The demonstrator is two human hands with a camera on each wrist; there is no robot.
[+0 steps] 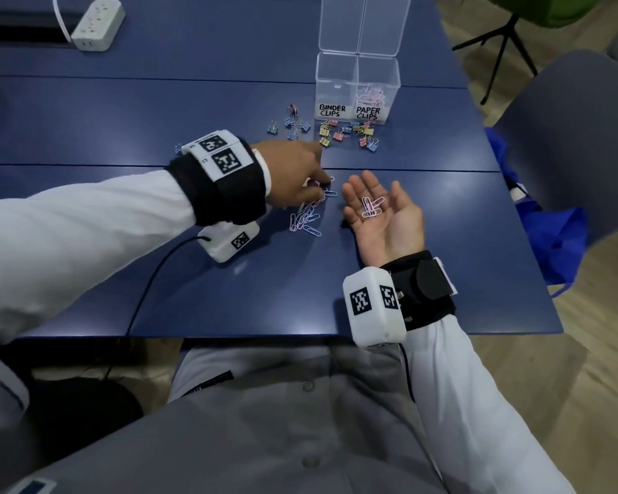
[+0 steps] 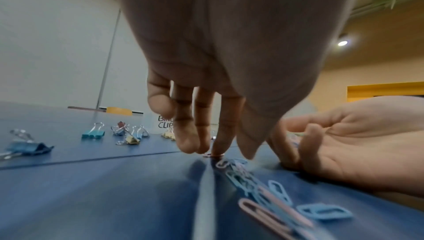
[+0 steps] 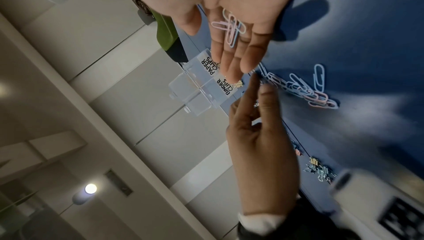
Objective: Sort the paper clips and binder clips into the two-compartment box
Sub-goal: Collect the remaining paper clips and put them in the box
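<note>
1. The right hand (image 1: pixel 384 215) lies palm up on the tabletop (image 1: pixel 229 297), fingers relaxed and spread, with a few pink and pale paper clips in the palm (image 1: pixel 371 207), resting loose there.
2. The left hand (image 1: pixel 293 172) reaches in palm down from the other side; its straight fingertips (image 2: pixel 220 146) press on a single paper clip (image 2: pixel 212 155) on the tabletop, just beside the right hand's fingers. No finger curls round it.
3. A loose heap of paper clips (image 1: pixel 305 217), blue and pink, lies under and just behind the left hand, between the two hands.
4. Beyond both hands, scattered binder clips (image 1: pixel 336 131) in blue, yellow and pink lie on the tabletop in front of the clear box (image 1: pixel 357 90).
5. The box stands with its lid open. The compartment labelled "PAPER CLIPS", on the right hand's side, holds paper clips; the one labelled "BINDER CLIPS" looks bare.
6. Far beyond the left hand sits a white power strip (image 1: pixel 99 24).
</note>
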